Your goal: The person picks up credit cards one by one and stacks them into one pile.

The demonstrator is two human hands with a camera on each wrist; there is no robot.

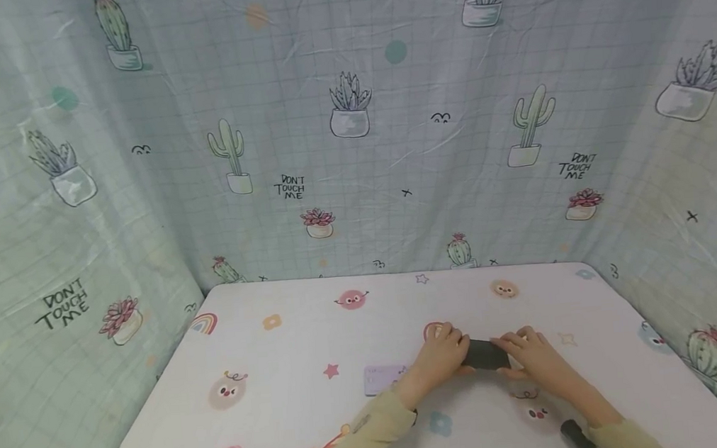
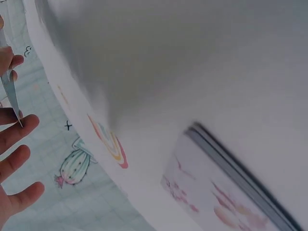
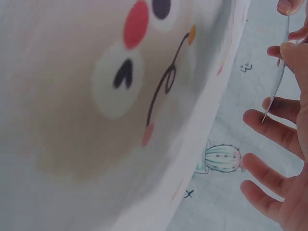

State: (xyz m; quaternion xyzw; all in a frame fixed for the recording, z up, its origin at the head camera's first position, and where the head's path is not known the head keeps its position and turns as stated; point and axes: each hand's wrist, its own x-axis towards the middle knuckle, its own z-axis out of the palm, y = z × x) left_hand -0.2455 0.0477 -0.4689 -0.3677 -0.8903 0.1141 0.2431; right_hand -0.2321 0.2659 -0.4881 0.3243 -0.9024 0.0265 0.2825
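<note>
Both hands hold a thin dark rectangular sheet (image 1: 486, 354), glassy and slightly bent when seen edge-on in the right wrist view. My left hand (image 1: 439, 353) pinches its left end, and my right hand (image 1: 538, 361) pinches the right end. The sheet is held up off the table; its edge (image 2: 10, 91) shows at the far left of the left wrist view, where the lower fingers (image 2: 30, 196) spread away from it. Left of the hands lies a flat lavender phone (image 1: 380, 379) with a printed back, partly behind the left forearm. Its dark layered side shows in the left wrist view.
The white table (image 1: 293, 358) carries printed faces, stars and flowers. A pale cactus-print curtain (image 1: 353, 160) hangs behind it and along both sides. A small black device (image 1: 577, 436) sits at the right wrist.
</note>
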